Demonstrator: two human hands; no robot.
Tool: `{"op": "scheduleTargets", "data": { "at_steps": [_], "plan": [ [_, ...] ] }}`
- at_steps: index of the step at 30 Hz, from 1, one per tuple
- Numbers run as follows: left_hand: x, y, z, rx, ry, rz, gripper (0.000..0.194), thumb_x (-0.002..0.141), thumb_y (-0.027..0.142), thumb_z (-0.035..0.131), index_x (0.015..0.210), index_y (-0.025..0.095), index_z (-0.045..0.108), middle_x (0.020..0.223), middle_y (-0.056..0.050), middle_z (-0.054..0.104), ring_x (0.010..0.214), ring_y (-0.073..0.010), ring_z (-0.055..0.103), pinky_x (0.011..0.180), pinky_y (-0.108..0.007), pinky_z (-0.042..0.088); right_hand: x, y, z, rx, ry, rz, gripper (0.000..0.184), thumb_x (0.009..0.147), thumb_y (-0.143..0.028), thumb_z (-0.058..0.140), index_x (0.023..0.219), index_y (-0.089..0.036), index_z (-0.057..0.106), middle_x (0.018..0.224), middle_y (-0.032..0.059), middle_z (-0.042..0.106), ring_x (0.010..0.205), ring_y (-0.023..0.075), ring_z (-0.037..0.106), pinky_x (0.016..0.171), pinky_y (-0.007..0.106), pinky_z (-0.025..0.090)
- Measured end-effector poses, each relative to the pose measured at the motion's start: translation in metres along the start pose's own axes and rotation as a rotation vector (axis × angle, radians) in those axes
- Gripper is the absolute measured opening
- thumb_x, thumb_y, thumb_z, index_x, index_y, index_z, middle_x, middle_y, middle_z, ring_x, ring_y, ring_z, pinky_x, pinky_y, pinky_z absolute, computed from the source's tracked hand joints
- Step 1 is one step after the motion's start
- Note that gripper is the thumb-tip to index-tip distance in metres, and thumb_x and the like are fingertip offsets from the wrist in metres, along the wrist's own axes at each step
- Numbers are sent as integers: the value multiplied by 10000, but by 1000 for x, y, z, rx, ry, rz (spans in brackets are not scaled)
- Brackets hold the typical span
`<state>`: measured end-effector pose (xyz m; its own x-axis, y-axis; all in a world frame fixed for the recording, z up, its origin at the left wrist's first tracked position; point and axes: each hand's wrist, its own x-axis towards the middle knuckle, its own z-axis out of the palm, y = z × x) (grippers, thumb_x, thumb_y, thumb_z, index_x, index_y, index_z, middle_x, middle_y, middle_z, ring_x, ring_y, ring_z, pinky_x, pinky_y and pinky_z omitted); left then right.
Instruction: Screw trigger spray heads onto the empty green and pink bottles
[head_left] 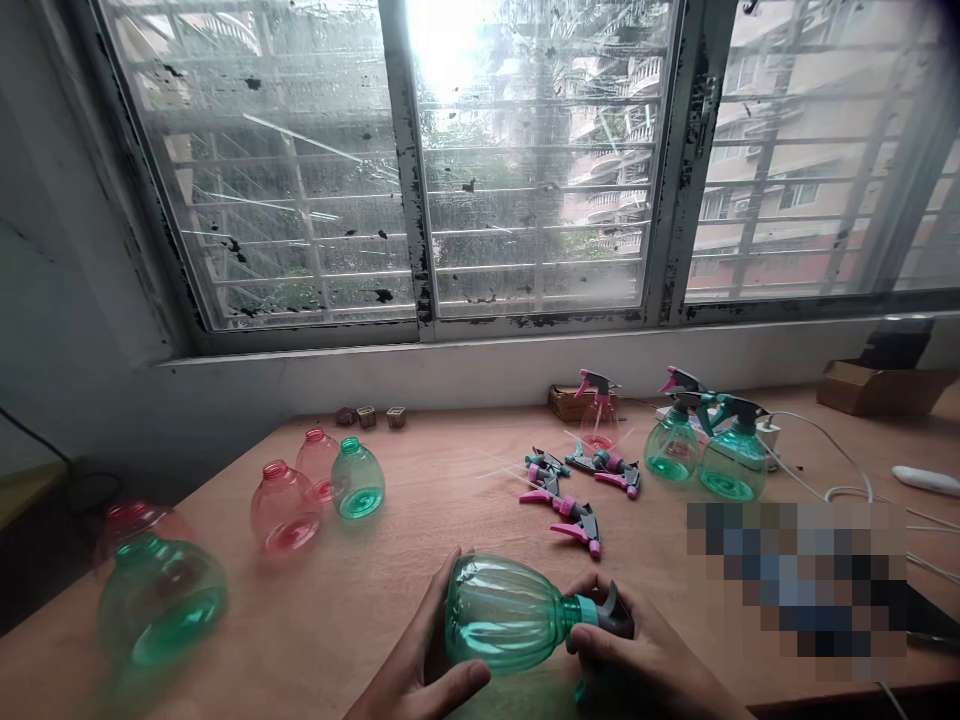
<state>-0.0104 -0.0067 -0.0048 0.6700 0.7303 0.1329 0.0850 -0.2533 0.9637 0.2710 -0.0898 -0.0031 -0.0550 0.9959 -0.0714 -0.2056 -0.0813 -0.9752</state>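
Observation:
A green spray bottle (506,612) lies tilted on its side between my hands, its neck pointing right. My left hand (431,650) cups the base end, with the thumb along the lower side. At the neck, the fingers and thumb of my right hand (622,635) close on the teal collar and grey spray head (616,612); part of the head is hidden by the hand. Beyond my hands, several loose pink and teal trigger spray heads (577,525) with thin tubes lie on the wooden table (435,480).
Open-topped red bottles (285,510) and green bottles (161,605) stand on the left. A red bottle (600,420) and green bottles (733,460) with spray heads stand at the back right. White cables (855,490) and a blurred-out patch (795,590) lie on the right.

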Motion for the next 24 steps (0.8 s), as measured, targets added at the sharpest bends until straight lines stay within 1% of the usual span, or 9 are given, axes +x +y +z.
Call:
{"op": "scheduleTargets", "data": {
  "at_steps": [3,6,9,11,13,16,18,21,24],
  "plan": [
    [0,7,3,-4,-2,17,902,901,494,706,1601,355,155,1695,-1,172,1558,-309,120,1278,-473,121,0,1,0,15,9,7,514,682,-497,884,997,-183,625,637,-23,643,600,160,578,570,248,483],
    [0,15,5,2,5,34,907,901,455,728,1590,414,141,1688,25,200,1550,-306,169,1276,-465,152,1,3,-1,36,3,-3,498,705,-473,878,1009,-182,611,634,-23,649,593,150,573,567,243,488],
    [1,14,4,25,-9,39,900,920,447,706,1590,429,105,1687,28,205,1547,-302,180,1279,-486,97,1,3,-1,54,-17,3,495,727,-450,871,1030,-175,591,637,-22,653,592,137,570,561,235,487],
    [1,10,2,44,-29,36,916,923,448,699,1593,424,75,1692,22,183,1550,-306,167,1278,-501,58,1,4,-1,58,-21,5,501,733,-444,870,1039,-173,581,642,-20,658,595,136,575,565,239,494],
    [0,3,0,52,-35,32,954,911,459,709,1600,395,52,1698,1,158,1553,-317,144,1276,-510,37,2,5,-2,59,-23,3,500,736,-439,869,1042,-174,575,643,-18,663,594,136,575,570,246,503],
    [-1,-4,-2,36,-30,20,967,900,499,703,1611,338,67,1705,-22,112,1560,-326,83,1277,-509,20,2,6,-3,54,-29,-5,488,741,-435,866,1040,-178,578,645,-18,662,595,135,571,561,242,503],
    [0,-5,-2,25,-33,10,924,914,511,678,1612,318,106,1705,-24,109,1561,-323,72,1280,-501,34,2,5,-2,47,-28,-13,480,741,-435,867,1034,-179,585,647,-18,662,593,134,569,544,230,491],
    [1,-3,0,4,-17,9,870,924,494,673,1606,316,164,1703,-19,129,1560,-317,98,1284,-481,78,1,4,-2,49,-24,-13,479,734,-434,873,1027,-178,595,649,-22,658,593,133,563,535,223,485],
    [3,0,3,-30,-7,21,883,922,456,696,1602,356,142,1698,-4,161,1558,-302,121,1282,-476,113,1,2,-1,53,-12,-6,494,723,-429,883,1032,-171,598,656,-23,655,612,138,565,556,232,499]
  ]
}}
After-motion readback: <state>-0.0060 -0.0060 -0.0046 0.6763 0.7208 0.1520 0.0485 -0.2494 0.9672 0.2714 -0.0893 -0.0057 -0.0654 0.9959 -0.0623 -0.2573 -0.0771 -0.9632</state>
